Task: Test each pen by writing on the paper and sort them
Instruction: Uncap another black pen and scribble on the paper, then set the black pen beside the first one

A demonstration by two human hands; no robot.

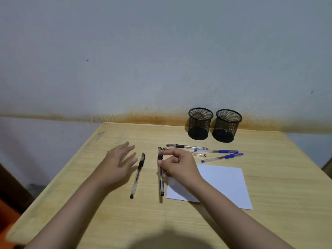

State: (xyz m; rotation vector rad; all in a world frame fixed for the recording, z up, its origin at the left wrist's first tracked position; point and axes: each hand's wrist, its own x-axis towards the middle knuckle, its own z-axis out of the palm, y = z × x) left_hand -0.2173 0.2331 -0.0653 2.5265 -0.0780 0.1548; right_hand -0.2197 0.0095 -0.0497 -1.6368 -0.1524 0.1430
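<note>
Two round black mesh cups are standing behind the paper; right hand is pinching a black pen, left hand spreading open.

- A pale wooden table is sitting pushed up against the wall, its light grain running across the top.
- A grey-blue wall is filling the upper half of the view.
- A rusty orange-brown stain is running in a band along the wall, just above the table's far edge.
- A dark floor area is showing at lower left beside the table.
</note>
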